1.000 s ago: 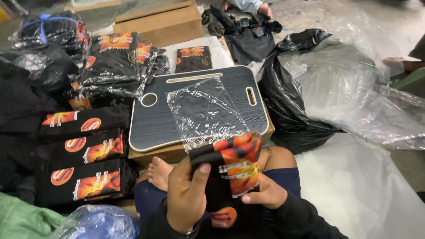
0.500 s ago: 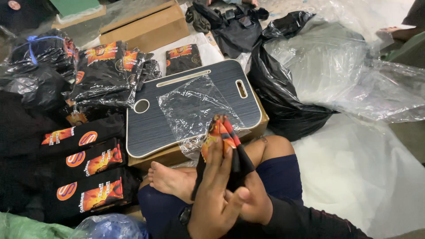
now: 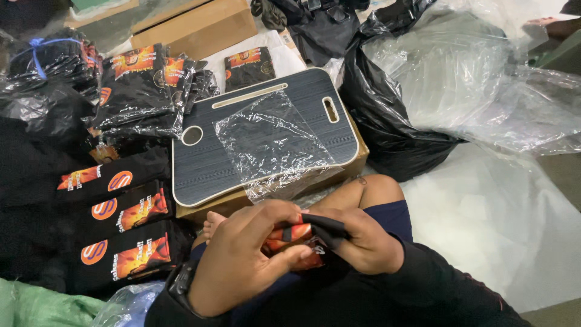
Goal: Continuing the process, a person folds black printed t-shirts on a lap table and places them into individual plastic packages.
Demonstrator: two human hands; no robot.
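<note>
Black knit with an orange flame print, the folded pair of socks [image 3: 296, 237] sits low in front of me, bunched between both hands just above my lap. My left hand [image 3: 242, 260] curls over it from the near side, fingers [image 3: 289, 254] pressed onto the orange band, so that grip is closed on the fabric; my right hand [image 3: 363, 242] pinches the black end [image 3: 327, 225] from the far side, thumb and fingers together on it (held taut between the two, I judge, so the fold keeps its shape).

Just beyond the hands lies the dark wood-grain lap tray with a pale rim [image 3: 206, 169], set flat on a brown cardboard box [image 3: 209, 213] so it serves as a desk within easy reach. A crinkled clear plastic sleeve [image 3: 269, 142] lies opened on it, mouth towards me.

To the left of my left hand, black socks with orange labels [image 3: 121, 212] are laid side by side in a row, labels up. Farther off on that side, bagged bundles of the same socks [image 3: 139, 91] pile together. Right of the tray slumps a black plastic sack [image 3: 393, 133], with clear plastic sheeting [image 3: 478, 85] beyond it.
</note>
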